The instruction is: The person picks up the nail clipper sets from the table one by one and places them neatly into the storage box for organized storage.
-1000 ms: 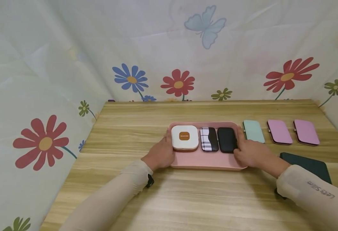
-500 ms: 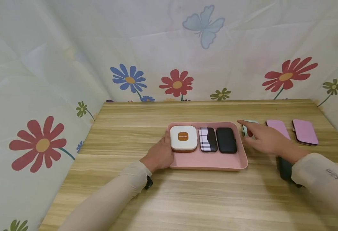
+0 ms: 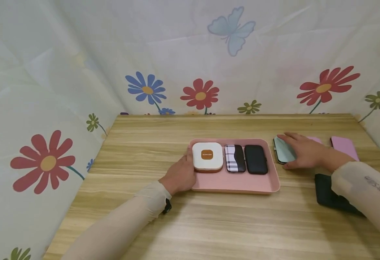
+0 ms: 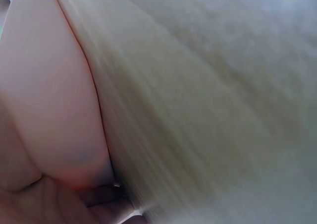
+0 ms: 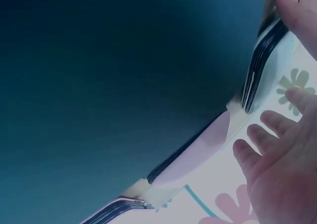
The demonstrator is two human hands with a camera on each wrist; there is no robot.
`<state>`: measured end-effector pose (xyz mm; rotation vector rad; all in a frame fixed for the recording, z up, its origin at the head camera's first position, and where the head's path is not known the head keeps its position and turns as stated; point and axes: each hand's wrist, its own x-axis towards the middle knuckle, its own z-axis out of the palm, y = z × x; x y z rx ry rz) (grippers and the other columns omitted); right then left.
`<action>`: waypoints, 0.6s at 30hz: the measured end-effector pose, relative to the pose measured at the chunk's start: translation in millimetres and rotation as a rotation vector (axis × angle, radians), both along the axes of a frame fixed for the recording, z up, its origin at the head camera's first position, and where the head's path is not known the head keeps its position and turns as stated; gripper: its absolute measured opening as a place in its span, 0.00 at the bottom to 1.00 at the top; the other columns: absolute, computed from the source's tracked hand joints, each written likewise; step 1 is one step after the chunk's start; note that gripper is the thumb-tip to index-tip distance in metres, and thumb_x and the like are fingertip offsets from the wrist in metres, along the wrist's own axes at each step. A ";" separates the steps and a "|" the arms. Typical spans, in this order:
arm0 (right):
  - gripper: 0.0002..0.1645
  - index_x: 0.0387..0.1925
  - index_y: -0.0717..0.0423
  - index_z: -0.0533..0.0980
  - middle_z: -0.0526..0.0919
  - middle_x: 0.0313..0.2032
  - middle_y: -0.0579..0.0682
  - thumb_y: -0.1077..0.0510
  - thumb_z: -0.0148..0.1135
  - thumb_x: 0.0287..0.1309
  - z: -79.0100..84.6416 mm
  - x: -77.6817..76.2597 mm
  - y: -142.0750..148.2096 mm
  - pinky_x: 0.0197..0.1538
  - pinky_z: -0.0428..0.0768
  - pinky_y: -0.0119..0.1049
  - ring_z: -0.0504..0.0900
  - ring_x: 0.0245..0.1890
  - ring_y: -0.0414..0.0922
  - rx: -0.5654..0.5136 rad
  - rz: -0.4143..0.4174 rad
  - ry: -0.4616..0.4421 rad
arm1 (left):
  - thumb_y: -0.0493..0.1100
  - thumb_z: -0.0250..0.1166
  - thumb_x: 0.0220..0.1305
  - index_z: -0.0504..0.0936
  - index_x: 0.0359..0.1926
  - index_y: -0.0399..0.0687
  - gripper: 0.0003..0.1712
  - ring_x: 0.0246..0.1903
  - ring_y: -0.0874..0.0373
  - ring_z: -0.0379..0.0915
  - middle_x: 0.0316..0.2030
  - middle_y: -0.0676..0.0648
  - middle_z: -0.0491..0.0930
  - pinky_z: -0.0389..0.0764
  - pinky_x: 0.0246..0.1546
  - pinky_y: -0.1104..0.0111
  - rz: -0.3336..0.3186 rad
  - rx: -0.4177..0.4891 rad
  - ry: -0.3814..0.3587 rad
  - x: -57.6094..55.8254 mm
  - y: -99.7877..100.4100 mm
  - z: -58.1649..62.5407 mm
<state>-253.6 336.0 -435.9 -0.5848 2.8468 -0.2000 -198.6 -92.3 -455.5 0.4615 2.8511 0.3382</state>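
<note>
The left hand (image 3: pixel 180 172) holds the left end of a pink tray (image 3: pixel 235 183); in the left wrist view its fingers (image 4: pixel 106 206) curl at the tray's lower edge. Within the tray lie a white box (image 3: pixel 207 162) with a brown label, a plaid-and-black case (image 3: pixel 233 159) and a black case (image 3: pixel 256 159). Right of the tray, the right hand (image 3: pixel 306 153) hovers with spread fingers over a mint-green case (image 3: pixel 284 150), thumb and fingertips near its edges. The right wrist view shows these fingers fairly straight beside the mint case's dark rim (image 5: pixel 257 68).
A pink-purple case (image 3: pixel 315 139) is mostly hidden behind the right hand, and another pink-purple case (image 3: pixel 345 147) lies farther right. Under the right forearm is a dark green flat object (image 3: pixel 327 191). A flower-printed sheet (image 3: pixel 274 54) hangs behind the wooden table (image 3: pixel 222 224).
The right hand has let go of the tray's right end and moved right, over the mint-green case. The left hand has stayed at the tray's left end.
</note>
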 end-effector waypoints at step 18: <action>0.72 0.73 0.56 0.60 0.66 0.65 0.70 0.22 0.73 0.33 1.2 -8.1 0.6 0.51 0.77 0.65 0.73 0.56 0.66 0.052 -0.044 -0.042 | 0.43 0.45 0.72 0.29 0.77 0.33 0.45 0.70 0.47 0.63 0.73 0.33 0.60 0.68 0.68 0.59 0.002 -0.010 -0.004 0.2 -1.0 0.1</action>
